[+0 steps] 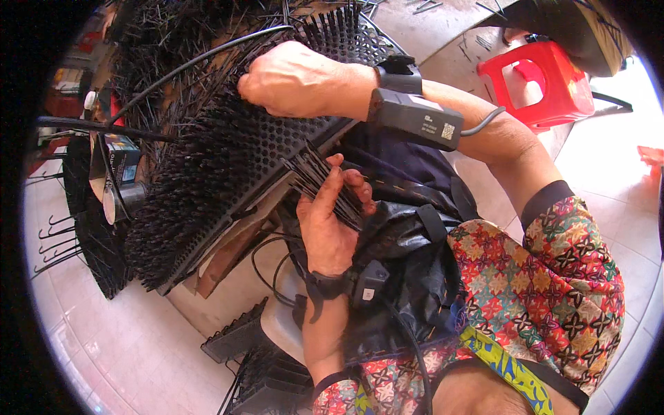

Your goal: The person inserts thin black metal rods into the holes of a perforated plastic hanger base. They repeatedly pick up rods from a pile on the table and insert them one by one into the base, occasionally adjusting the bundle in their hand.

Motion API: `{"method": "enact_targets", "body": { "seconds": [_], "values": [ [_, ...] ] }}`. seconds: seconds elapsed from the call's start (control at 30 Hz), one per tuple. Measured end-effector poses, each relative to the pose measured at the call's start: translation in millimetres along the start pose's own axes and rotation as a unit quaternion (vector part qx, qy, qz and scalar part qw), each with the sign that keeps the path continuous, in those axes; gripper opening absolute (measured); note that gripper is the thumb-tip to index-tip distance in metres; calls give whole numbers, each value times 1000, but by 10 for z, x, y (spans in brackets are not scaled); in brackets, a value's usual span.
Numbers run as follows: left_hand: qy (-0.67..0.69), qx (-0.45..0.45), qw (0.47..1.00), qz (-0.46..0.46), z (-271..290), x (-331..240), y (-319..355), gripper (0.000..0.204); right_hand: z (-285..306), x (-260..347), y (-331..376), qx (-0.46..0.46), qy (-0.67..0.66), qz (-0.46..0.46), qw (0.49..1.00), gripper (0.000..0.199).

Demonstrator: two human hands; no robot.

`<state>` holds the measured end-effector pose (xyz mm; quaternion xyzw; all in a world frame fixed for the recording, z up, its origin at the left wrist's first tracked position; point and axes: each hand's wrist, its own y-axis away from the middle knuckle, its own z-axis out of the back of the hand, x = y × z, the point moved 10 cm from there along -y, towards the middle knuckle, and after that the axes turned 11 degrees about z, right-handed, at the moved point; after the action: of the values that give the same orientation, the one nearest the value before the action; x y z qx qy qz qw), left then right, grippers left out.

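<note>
**Inspector:** Where does the perforated black panel (pixel 277 138) sit, and how are the hands placed?

**Technician:** The panel leans tilted across the person's lap, its upper edge toward 12 o'clock and its lower end toward 8 o'clock. Most holes already carry thin black pins. The right hand (pixel 297 79) rests on the panel's upper part, fingers curled down among the pins — whether they pinch one cannot be told. The left hand (pixel 332 221), at 5 o'clock from the panel's middle, is closed around a bundle of loose black pins (pixel 321 183), which fans out past thumb and fingertips.

**Inspector:** How would the pins handle?

**Technician:** Judged by look — light, stiff, slender and smooth, so apt to slide from a loose bundle. A single pin is best taken near one end, between thumb and forefinger. The panel appears rigid.

**Inspector:** Surroundings?

**Technician:** A red plastic stool (pixel 546 79) at 2 o'clock; stacked black panels (pixel 238 335) at 7 o'clock on the tiled floor (pixel 131 346).
</note>
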<state>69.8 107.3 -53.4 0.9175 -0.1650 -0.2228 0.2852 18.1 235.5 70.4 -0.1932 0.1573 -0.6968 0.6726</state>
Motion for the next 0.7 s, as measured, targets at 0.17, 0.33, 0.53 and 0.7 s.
{"method": "enact_targets", "body": {
  "seconds": [0.17,0.33,0.53,0.7],
  "values": [
    [3,14,1000,-10,-28,-34,21,20,-33,-63,184,16,-107,-131,985,21],
    [-25,13,999,-36,-91,-124,39,20,18,50,544,13,-350,-217,911,27],
    [-94,-22,991,-97,-183,-244,125,19,-144,60,819,7,-527,-380,760,18],
    [-88,-43,984,-148,-186,-328,183,14,-212,76,1051,-109,-614,-470,625,17]
  ]
}}
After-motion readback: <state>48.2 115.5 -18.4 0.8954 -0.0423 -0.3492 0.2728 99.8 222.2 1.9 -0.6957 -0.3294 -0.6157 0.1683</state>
